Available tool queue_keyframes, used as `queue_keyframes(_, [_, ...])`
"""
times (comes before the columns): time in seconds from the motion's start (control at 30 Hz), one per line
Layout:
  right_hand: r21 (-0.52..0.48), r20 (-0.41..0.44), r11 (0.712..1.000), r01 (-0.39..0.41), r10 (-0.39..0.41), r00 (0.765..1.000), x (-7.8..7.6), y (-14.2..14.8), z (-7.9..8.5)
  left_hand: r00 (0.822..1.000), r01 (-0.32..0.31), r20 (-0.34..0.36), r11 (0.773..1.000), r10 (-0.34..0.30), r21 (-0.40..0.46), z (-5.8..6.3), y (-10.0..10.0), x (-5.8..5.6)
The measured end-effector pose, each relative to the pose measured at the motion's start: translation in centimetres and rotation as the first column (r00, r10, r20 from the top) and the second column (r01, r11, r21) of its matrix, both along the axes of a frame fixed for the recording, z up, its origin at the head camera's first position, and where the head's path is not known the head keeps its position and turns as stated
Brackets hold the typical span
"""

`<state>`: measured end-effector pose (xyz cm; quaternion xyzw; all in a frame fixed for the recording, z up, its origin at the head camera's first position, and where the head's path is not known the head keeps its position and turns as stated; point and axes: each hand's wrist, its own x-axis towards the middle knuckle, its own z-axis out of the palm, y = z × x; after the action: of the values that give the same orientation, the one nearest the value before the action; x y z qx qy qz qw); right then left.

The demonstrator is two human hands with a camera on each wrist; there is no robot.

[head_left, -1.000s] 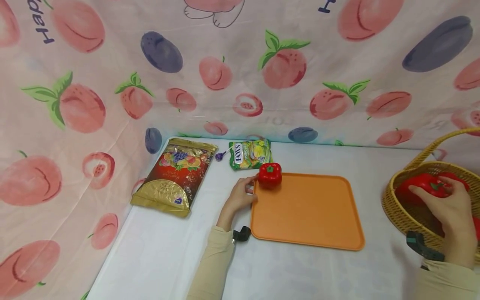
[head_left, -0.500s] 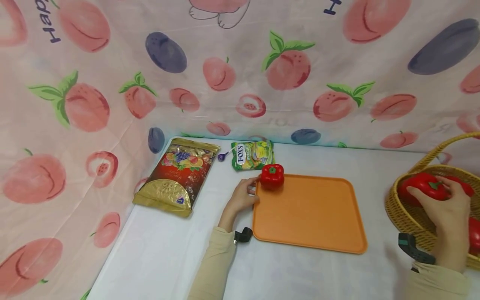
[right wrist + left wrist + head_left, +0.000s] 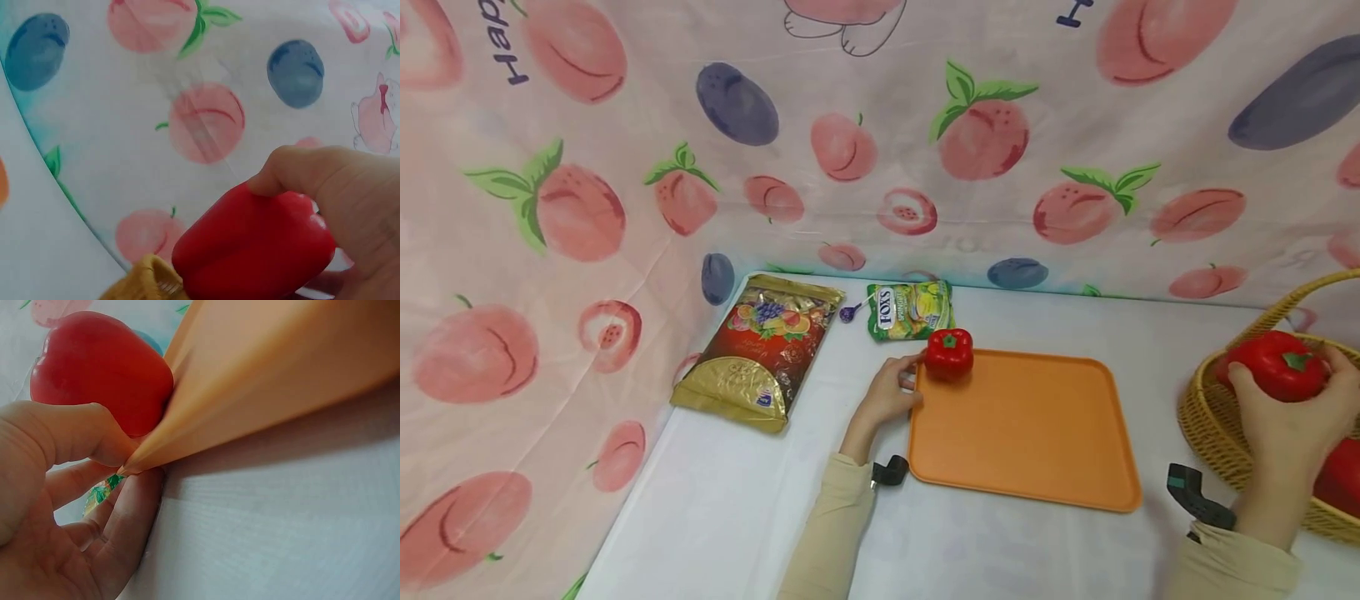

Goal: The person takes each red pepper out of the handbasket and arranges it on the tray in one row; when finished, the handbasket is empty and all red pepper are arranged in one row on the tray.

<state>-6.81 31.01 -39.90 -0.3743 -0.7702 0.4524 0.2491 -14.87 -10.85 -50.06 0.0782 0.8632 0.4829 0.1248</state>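
My right hand (image 3: pixel 1296 417) grips a red bell pepper (image 3: pixel 1279 367) at the mouth of the wicker basket (image 3: pixel 1210 417); in the right wrist view the thumb presses on the side of that pepper (image 3: pixel 250 250), above the basket's rim. My left hand (image 3: pixel 886 392) pinches the left edge of the orange tray (image 3: pixel 1022 433), thumb on top and fingers below, as the left wrist view shows. Another red bell pepper (image 3: pixel 949 354) sits on the tray's far left corner, close to the left fingertips. More red pepper (image 3: pixel 1347 471) shows inside the basket, partly hidden by my right hand.
A gold and red candy bag (image 3: pixel 760 350) lies at the left of the white table. A green Fox's candy packet (image 3: pixel 912 310) and a purple lollipop (image 3: pixel 848 313) lie behind the tray. The basket's tall handle (image 3: pixel 1285 304) arches up at the right. Fruit-printed cloth hangs behind.
My right hand has raised the pepper from inside the basket to about its rim. The left hand keeps its hold on the tray edge. The head view has shifted slightly.
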Motion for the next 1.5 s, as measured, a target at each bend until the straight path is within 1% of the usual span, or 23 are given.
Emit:
queue_keyframes(0.07, [0.009, -0.043, 1.0, -0.006, 0.006, 0.999, -0.1, -0.6, 0.1, 1.0, 0.001, -0.005, 1.0, -0.001, 0.0, 0.0, 0.0, 0.0])
queue_keyframes(0.17, [0.025, -0.075, 0.999, -0.037, 0.039, 0.996, -0.4, -1.6, 0.3, 1.0, -0.001, -0.005, 1.0, 0.001, 0.002, 0.1, 0.0, 0.1])
queue_keyframes(0.3, [0.02, -0.111, 0.992, -0.125, 0.127, 0.986, -0.9, -3.1, 0.6, 1.0, -0.005, -0.002, 1.0, 0.005, 0.004, 0.2, 0.0, 0.1])
queue_keyframes(0.43, [-0.006, -0.137, 0.974, -0.226, 0.223, 0.965, -1.5, -4.3, 0.6, 1.0, -0.006, 0.0, 1.0, 0.006, -0.003, 0.1, 0.0, 0.0])
queue_keyframes(0.57, [-0.005, -0.139, 0.962, -0.274, 0.271, 0.953, -2.0, -5.1, 0.5, 1.0, 0.006, 0.009, 1.0, -0.006, 0.004, 0.1, 0.2, 0.0])
queue_keyframes(0.63, [0.007, -0.156, 0.96, -0.28, 0.278, 0.948, -2.2, -5.3, 0.4, 1.0, 0.01, 0.011, 1.0, -0.01, 0.003, 0.2, 0.2, 0.1])
queue_keyframes(0.7, [-0.001, -0.166, 0.959, -0.283, 0.279, 0.946, -2.3, -5.5, 0.2, 1.0, 0.004, 0.018, 1.0, -0.004, -0.006, 0.3, 0.2, 0.1])
queue_keyframes(0.83, [0.005, -0.177, 0.964, -0.267, 0.264, 0.948, -2.3, -5.6, 0.0, 1.0, -0.008, 0.02, 1.0, 0.008, -0.02, 0.5, 0.1, 0.2])
queue_keyframes(0.97, [0.031, -0.192, 0.966, -0.256, 0.257, 0.947, -2.3, -5.6, -0.1, 1.0, -0.003, 0.015, 1.0, 0.004, -0.017, 0.5, 0.0, 0.2])
queue_keyframes(1.03, [0.028, -0.198, 0.965, -0.26, 0.26, 0.945, -2.3, -5.6, -0.2, 1.0, 0.0, 0.014, 1.0, 0.0, -0.019, 0.5, 0.0, 0.1])
queue_keyframes(1.17, [0.012, -0.189, 0.965, -0.26, 0.258, 0.948, -2.2, -5.5, -0.2, 1.0, -0.003, 0.011, 1.0, 0.003, -0.016, 0.4, 0.1, 0.2])
queue_keyframes(1.27, [0.02, -0.185, 0.964, -0.264, 0.263, 0.947, -2.3, -5.4, -0.3, 1.0, -0.012, 0.009, 1.0, 0.012, -0.001, 0.2, 0.1, 0.2])
queue_keyframes(1.4, [0.014, -0.161, 0.957, -0.289, 0.288, 0.944, -2.6, -5.7, -0.4, 1.0, -0.006, 0.013, 1.0, 0.006, 0.003, 0.1, 0.0, 0.1])
queue_keyframes(1.5, [0.015, -0.132, 0.945, -0.327, 0.326, 0.936, -2.7, -6.2, -0.6, 1.0, -0.003, 0.022, 1.0, 0.003, -0.004, 0.1, -0.3, 0.2])
